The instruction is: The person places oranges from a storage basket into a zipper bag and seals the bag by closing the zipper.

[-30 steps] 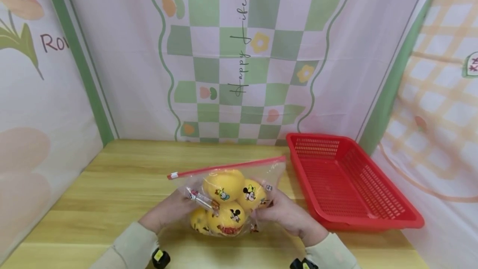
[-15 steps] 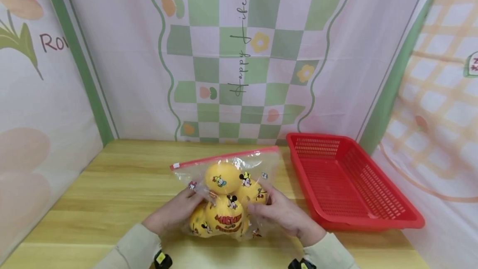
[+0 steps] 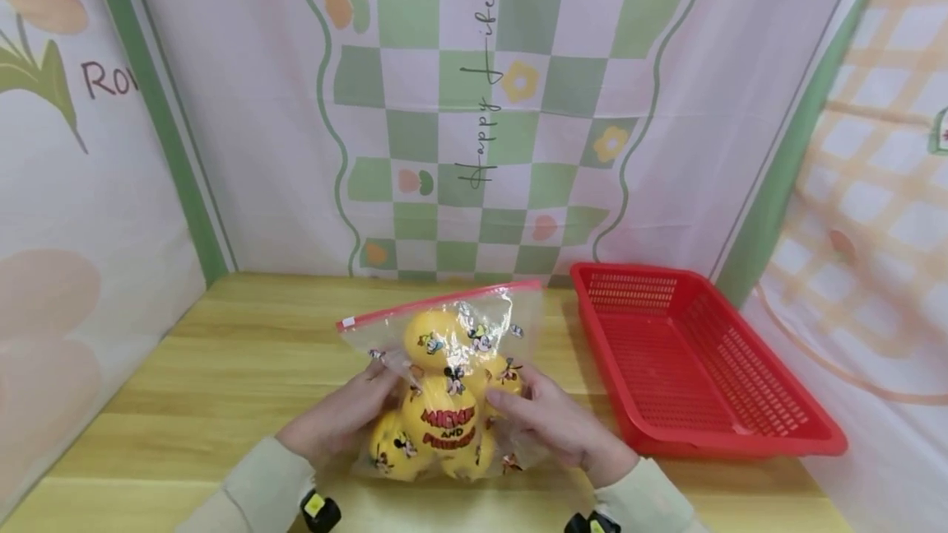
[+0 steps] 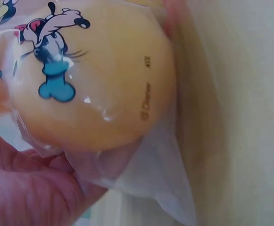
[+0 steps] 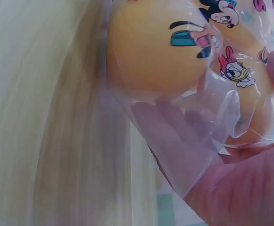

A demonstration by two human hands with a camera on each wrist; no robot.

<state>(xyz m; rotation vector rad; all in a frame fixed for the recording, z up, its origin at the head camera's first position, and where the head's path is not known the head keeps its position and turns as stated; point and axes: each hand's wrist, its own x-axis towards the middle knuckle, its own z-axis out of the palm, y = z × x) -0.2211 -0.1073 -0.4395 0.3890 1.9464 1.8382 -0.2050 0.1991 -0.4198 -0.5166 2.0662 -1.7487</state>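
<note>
Both hands hold a clear zip bag [image 3: 448, 426] between them, near the front of the table. It has a pink-red zip strip, a white slider at the strip's left end and cartoon prints with red lettering. Several smooth round yellow fruits [image 3: 433, 340] fill it. My left hand [image 3: 348, 411] grips the bag's left side, its fingertips hidden behind the plastic. On the right side, my right hand [image 3: 551, 414] has its thumb on the front and its fingers behind. Through the plastic, the right wrist view shows those fingers [image 5: 174, 125] beneath a fruit.
A red plastic basket [image 3: 685, 368] with slotted walls stands on the right of the wood-grain table [image 3: 244, 336]. Printed cloth [image 3: 474, 105] hangs behind the table and along both sides.
The bag's zip strip has moved away from me and its front has tipped upward, bringing the red lettering into full view. My right thumb now lies on the bag's front.
</note>
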